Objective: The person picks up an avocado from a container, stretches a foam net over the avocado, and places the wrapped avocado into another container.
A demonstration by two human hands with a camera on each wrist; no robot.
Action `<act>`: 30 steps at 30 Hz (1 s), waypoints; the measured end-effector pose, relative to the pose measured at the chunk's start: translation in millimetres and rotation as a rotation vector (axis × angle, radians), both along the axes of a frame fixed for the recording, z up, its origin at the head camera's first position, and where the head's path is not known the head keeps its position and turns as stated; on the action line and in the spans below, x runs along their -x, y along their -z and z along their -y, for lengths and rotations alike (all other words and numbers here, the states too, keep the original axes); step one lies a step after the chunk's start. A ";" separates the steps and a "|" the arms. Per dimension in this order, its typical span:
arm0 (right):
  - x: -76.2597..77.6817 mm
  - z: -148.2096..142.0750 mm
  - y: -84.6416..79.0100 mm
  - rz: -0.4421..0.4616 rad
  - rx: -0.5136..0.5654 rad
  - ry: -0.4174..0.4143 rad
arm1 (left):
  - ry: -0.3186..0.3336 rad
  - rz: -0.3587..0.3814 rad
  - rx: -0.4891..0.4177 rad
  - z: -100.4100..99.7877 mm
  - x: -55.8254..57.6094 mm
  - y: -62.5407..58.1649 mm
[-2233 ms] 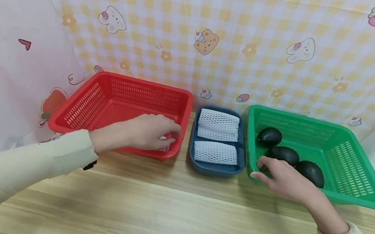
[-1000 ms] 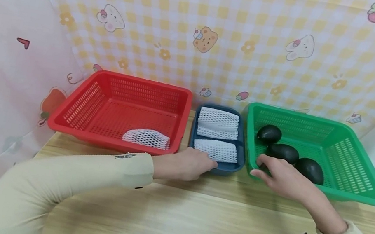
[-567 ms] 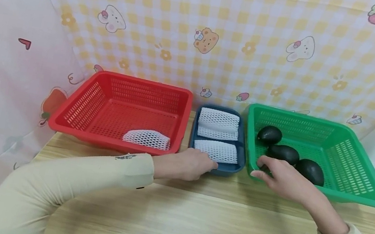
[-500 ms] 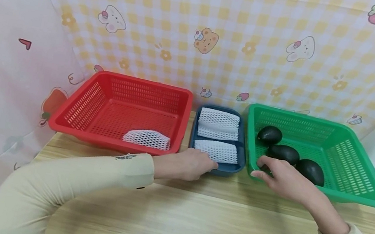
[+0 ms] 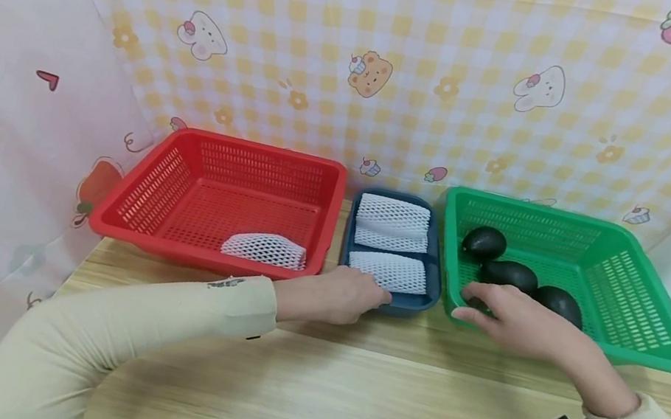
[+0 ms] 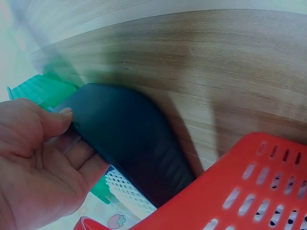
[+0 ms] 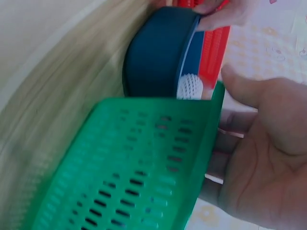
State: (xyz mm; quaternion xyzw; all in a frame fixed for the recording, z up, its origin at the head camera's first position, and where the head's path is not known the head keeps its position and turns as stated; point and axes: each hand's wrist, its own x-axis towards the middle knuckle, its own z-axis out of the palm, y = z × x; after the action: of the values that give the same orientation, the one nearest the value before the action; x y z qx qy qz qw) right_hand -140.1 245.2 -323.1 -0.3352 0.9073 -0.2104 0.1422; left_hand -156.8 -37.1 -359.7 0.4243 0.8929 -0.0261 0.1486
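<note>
In the head view my left hand (image 5: 335, 293) grips the near left rim of a dark blue divided box (image 5: 400, 301). The left wrist view shows the thumb on its outer wall and the fingers inside. White foam net sleeves (image 5: 388, 271) lie in both compartments. My right hand (image 5: 521, 321) reaches over the near left corner of the green basket (image 5: 635, 360). In the right wrist view its thumb stands off the rim, with the fingers on the inner side. Several dark avocados (image 5: 509, 274) lie in this basket beside the hand. The right fingertips are partly hidden.
A red basket (image 5: 213, 255) stands left of the box. In it lies a foam net sleeve (image 5: 266, 248) round something dark. All three containers stand on a wooden table (image 5: 341, 405) before a yellow checked cloth (image 5: 431, 47).
My left hand has left the red basket, uncovering the sleeved thing there, and has taken the blue box's rim. Most recently, my right hand and wrist have shifted slightly to the right.
</note>
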 end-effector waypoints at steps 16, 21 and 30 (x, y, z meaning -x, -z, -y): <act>15.0 -52.8 -18.7 0.006 -0.083 0.034 | 0.010 -0.005 -0.037 4.3 -1.6 1.3; 19.8 -70.3 -21.8 -0.091 -0.111 0.055 | 0.011 -0.012 -0.043 5.0 -0.7 1.5; 34.6 -110.0 -25.0 -0.243 -0.249 0.124 | 0.024 -0.034 -0.052 6.0 -1.3 2.8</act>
State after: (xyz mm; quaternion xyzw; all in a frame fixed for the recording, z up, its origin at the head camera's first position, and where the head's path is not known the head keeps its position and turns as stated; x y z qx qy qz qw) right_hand -174.7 355.2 -298.0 -0.2816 0.9557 -0.0628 0.0587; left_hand -155.5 -43.1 -362.5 0.4383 0.8904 -0.0119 0.1221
